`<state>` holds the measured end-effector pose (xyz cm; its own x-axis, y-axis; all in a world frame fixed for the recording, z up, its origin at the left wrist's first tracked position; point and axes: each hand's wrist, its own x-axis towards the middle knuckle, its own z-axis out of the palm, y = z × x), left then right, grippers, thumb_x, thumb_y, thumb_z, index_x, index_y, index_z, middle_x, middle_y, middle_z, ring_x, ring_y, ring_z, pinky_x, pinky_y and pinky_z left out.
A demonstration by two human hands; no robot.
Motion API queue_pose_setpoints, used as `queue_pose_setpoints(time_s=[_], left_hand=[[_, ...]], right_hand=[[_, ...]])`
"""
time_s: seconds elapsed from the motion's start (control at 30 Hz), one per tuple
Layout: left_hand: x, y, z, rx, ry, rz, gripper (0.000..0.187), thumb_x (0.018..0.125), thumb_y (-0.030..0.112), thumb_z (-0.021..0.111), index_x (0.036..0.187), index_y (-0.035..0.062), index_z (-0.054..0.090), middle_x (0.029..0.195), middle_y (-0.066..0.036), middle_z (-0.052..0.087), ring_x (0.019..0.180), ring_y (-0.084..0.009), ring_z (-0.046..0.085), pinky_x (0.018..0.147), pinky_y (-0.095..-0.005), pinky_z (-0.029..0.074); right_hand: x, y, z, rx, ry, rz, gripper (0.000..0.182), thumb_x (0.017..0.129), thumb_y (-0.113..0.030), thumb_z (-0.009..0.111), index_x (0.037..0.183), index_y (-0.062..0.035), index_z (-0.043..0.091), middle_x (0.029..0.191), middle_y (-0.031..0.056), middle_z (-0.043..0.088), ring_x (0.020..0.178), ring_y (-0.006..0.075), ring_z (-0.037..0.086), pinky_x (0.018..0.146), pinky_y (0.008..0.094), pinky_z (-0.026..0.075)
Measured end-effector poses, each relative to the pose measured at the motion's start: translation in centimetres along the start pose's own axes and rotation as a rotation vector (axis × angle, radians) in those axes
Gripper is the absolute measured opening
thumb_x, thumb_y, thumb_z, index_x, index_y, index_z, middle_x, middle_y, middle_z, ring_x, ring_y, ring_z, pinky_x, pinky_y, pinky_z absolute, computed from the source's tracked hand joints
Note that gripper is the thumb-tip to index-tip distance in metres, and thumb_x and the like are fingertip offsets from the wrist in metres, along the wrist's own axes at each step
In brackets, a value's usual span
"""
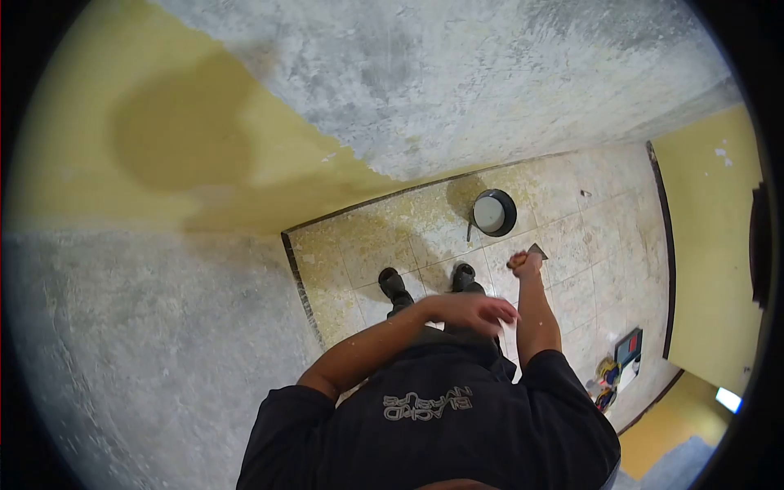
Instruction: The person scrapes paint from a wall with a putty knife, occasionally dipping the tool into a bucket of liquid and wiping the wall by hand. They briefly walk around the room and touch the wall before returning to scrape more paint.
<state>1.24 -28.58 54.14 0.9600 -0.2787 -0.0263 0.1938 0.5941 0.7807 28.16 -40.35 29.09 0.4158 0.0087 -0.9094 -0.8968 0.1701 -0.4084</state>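
Note:
My right hand (527, 263) is stretched out over the floor and closed around a scraper (538, 251), whose dark, wedge-shaped blade sticks out past my fist. In front of my waist is my left hand (480, 311), its loosely bent fingers apart, slightly blurred and with no object visible in them. A black bucket (512, 211) stands on the floor beyond my feet. Whitish material (489, 214) shows inside it, and a thin dark piece (469, 232) juts down at its near left side.
Scraped grey-white patches (457, 82) cover much of the yellow wall (269, 163) in front. To my left is a grey wall (163, 310). Flakes litter the tiled floor (380, 245). Several tools and a dark case (628, 347) lie at the lower right.

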Motion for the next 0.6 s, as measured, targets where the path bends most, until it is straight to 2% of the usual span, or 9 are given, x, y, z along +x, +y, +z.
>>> queue_pose_setpoints(time_s=[0.03,0.07,0.1,0.13,0.17,0.23,0.27,0.33,0.6], left_hand=[[-1.3,-2.4,-3.2,0.327,0.166,-0.076,0.046,0.088,0.029,0.064,0.125,0.0056,0.051,0.119,-0.009,0.058,0.112,-0.0175,0.053,0.095,-0.0318,0.043],[-3.6,-1.5,-3.3,0.738,0.589,-0.306,0.05,0.088,0.038,0.059,0.126,0.0064,0.052,0.124,-0.014,0.056,0.117,-0.0273,0.052,0.102,-0.0443,0.036],[-6.2,-2.7,-4.5,1.471,0.714,-0.735,0.055,0.086,0.046,0.057,0.125,0.0077,0.054,0.127,-0.018,0.054,0.119,-0.0353,0.05,0.105,-0.0562,0.026],[-10.1,-9.2,-9.0,1.971,0.941,-0.735,0.058,0.081,0.045,0.063,0.126,0.0088,0.054,0.127,-0.019,0.054,0.124,-0.038,0.045,0.105,-0.0616,0.02],[-12.7,-3.3,-7.7,1.626,0.589,-0.867,0.059,0.079,0.041,0.065,0.127,0.0085,0.054,0.134,-0.019,0.048,0.132,-0.0386,0.035,0.107,-0.0575,0.022],[-17.8,-2.5,-8.7,0.578,0.976,-0.662,0.066,0.076,0.034,0.07,0.133,0.0095,0.048,0.141,-0.017,0.042,0.138,-0.0382,0.024,0.108,-0.0539,0.023],[-19.8,-2.0,-8.5,0.576,1.013,-0.669,0.066,0.076,0.034,0.07,0.133,0.0095,0.048,0.141,-0.017,0.042,0.138,-0.0382,0.024,0.108,-0.0539,0.023],[-22.3,-0.9,-7.4,1.448,1.199,-0.871,0.077,0.075,0.028,0.072,0.141,0.0102,0.037,0.147,-0.018,0.032,0.139,-0.0388,0.019,0.109,-0.0516,0.021],[-17.7,11.4,-14.9,2.23,1.4,-0.331,0.081,0.082,0.035,0.063,0.148,0.0124,0.022,0.154,-0.019,0.008,0.142,-0.0378,0.006,0.112,-0.0527,0.012]], right_hand=[[0.5,0.1,-1.5,-0.163,-0.045,-0.005,0.011,0.088,-0.017,0.037,0.085,-0.0096,0.045,0.064,0.0041,0.046,0.052,0.0152,0.045,0.046,0.0322,0.037],[-1.8,0.3,-2.1,-0.249,0.122,-0.006,0.011,0.089,-0.018,0.041,0.092,-0.011,0.049,0.062,0.0023,0.045,0.049,0.0144,0.044,0.045,0.032,0.038],[-2.3,0.6,-4.0,-0.384,0.065,-0.067,0.016,0.091,-0.022,0.046,0.099,-0.0102,0.051,0.063,0.0029,0.046,0.049,0.0148,0.044,0.044,0.0324,0.039],[-2.6,0.9,-6.2,-0.448,-0.005,-0.165,0.02,0.09,-0.025,0.051,0.101,-0.008,0.052,0.064,0.0035,0.047,0.05,0.0162,0.046,0.043,0.0332,0.04],[-2.0,0.9,-8.3,-0.523,0.003,-0.183,0.021,0.089,-0.024,0.052,0.1,-0.0061,0.052,0.066,0.0049,0.048,0.05,0.0173,0.048,0.043,0.0336,0.042],[-0.1,0.9,-12.8,-0.654,-0.111,-0.276,0.02,0.087,-0.021,0.055,0.09,-0.0017,0.054,0.067,0.0094,0.051,0.05,0.0207,0.051,0.042,0.0346,0.044],[0.0,0.7,-14.2,-0.75,-0.07,-0.253,0.017,0.086,-0.018,0.053,0.083,-0.0018,0.053,0.063,0.0101,0.05,0.047,0.021,0.051,0.04,0.0355,0.044],[-0.8,-0.3,-16.4,-0.993,0.019,-0.198,0.015,0.083,-0.014,0.047,0.073,-0.0029,0.05,0.058,0.0102,0.049,0.043,0.0211,0.049,0.038,0.0363,0.043],[-2.3,-4.8,-16.1,-1.226,0.014,-0.332,0.015,0.079,-0.012,0.045,0.088,-0.0021,0.051,0.059,0.0094,0.051,0.043,0.0184,0.05,0.035,0.0336,0.042]])
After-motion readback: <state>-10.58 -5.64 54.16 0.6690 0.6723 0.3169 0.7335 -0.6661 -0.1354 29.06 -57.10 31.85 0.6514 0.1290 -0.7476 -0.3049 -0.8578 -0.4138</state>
